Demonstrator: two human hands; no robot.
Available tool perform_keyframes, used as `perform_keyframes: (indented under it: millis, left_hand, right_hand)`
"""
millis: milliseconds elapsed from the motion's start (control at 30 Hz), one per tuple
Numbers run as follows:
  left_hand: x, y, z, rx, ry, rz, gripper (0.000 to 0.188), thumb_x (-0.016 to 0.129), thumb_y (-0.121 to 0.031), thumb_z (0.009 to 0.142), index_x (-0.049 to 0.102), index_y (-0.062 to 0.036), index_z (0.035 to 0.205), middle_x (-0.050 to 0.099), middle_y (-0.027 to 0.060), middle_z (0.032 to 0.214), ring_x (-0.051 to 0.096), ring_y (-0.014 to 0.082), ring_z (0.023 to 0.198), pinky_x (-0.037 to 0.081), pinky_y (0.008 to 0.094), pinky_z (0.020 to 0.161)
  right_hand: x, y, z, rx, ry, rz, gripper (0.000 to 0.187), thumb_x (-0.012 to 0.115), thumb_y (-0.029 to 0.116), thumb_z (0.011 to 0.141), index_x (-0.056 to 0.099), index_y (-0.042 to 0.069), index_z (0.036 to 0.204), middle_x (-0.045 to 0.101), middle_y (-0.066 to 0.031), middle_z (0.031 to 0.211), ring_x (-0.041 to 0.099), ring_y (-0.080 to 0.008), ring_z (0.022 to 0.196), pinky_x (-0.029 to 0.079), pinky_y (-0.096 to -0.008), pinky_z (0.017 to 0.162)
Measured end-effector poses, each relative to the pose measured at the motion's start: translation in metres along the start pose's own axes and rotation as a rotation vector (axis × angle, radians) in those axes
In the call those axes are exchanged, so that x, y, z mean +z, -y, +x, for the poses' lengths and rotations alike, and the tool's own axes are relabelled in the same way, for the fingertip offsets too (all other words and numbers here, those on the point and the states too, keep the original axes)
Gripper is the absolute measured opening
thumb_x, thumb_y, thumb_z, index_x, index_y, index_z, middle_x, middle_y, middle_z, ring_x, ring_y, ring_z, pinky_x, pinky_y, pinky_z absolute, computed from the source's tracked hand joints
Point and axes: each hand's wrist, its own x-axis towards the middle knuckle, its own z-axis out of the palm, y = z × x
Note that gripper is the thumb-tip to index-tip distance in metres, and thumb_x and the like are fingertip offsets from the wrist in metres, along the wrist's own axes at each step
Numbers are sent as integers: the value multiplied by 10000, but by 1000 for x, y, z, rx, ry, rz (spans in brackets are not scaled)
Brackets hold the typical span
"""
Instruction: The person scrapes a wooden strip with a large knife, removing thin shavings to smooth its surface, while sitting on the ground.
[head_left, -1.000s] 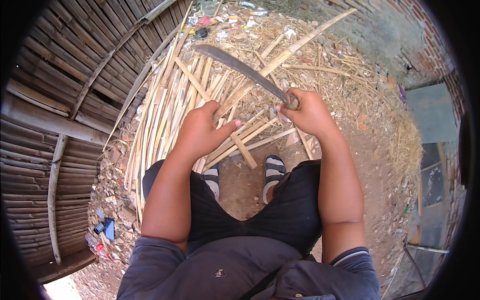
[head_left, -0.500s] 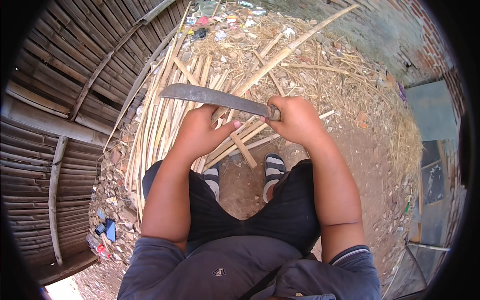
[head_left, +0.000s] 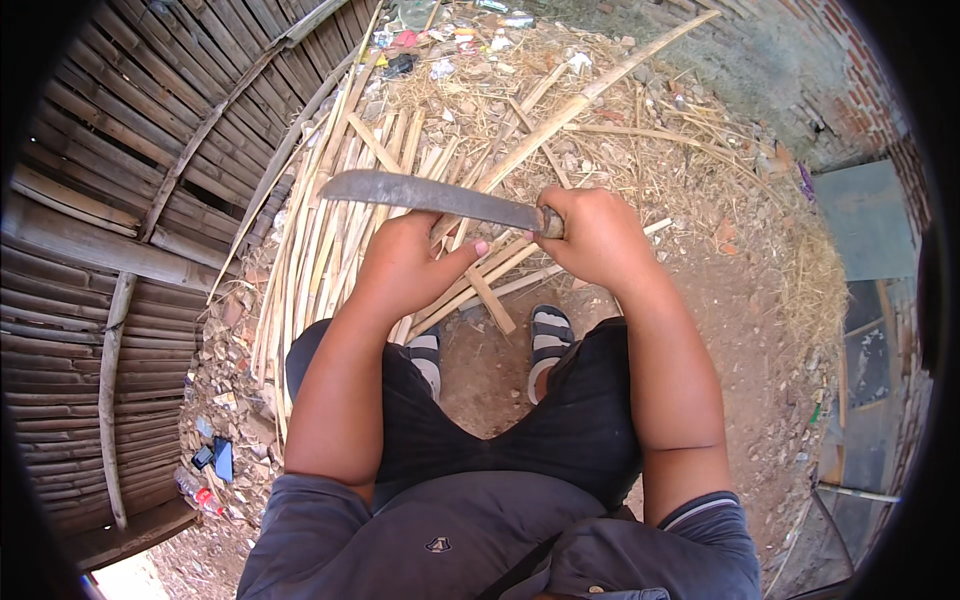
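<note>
My right hand (head_left: 600, 235) is closed around the short handle (head_left: 549, 222) of a machete. Its broad, dark, curved blade (head_left: 430, 192) points left, roughly level, crossing above my left hand (head_left: 398, 265). That hand curls at the lower end of a long, pale split-bamboo strip (head_left: 560, 115), which slants away to the far right under the blade. My left thumb stretches out to the right; the blade and the hand's own back hide most of the other fingers. More bamboo strips (head_left: 320, 235) lie heaped below and left of the hands.
A slatted bamboo wall (head_left: 150, 240) rises on the left. Straw and litter (head_left: 470, 50) cover the far ground, before a worn brick wall (head_left: 860, 70). Grey-blue panels (head_left: 868, 222) lean at the right. My sandalled feet (head_left: 550, 340) stand close below, with a plastic bottle (head_left: 200, 492) at lower left.
The machete blade and both hands have shifted very slightly, the blade tilting a little. Both hands keep the same grasp, and the strips lie as before.
</note>
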Motion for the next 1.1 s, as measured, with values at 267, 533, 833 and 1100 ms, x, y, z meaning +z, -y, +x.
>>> perform_keyframes:
  millis: [267,533,833,1100]
  left_hand:
    - [-13,-5,-3,-136,74,-25,513,903,-373,863,725,18,1143,699,75,805,594,133,696,505,333,660]
    - [5,11,-3,33,-45,-183,528,896,-437,847,681,24,987,658,162,724,676,278,675,535,423,654]
    - [-10,-5,-2,-158,122,-109,458,912,-318,880,706,23,1106,641,16,864,512,73,728,465,285,644]
    - [-4,15,-6,92,-11,-120,518,925,-388,825,717,16,1076,694,111,796,653,220,695,538,387,682]
  right_hand:
    - [-21,-37,9,320,-109,163,351,839,363,897,770,96,1114,731,-191,772,747,-379,766,569,-486,722]
    - [-5,-6,-2,19,-42,45,325,831,341,898,760,100,1104,733,-191,789,743,-397,805,570,-503,742]
    - [-18,-52,8,295,-111,288,375,840,384,907,772,74,1107,716,-185,747,729,-355,726,553,-461,698]
    - [-7,-13,0,19,32,110,337,851,385,890,770,96,1043,721,-157,774,734,-351,766,552,-482,703]
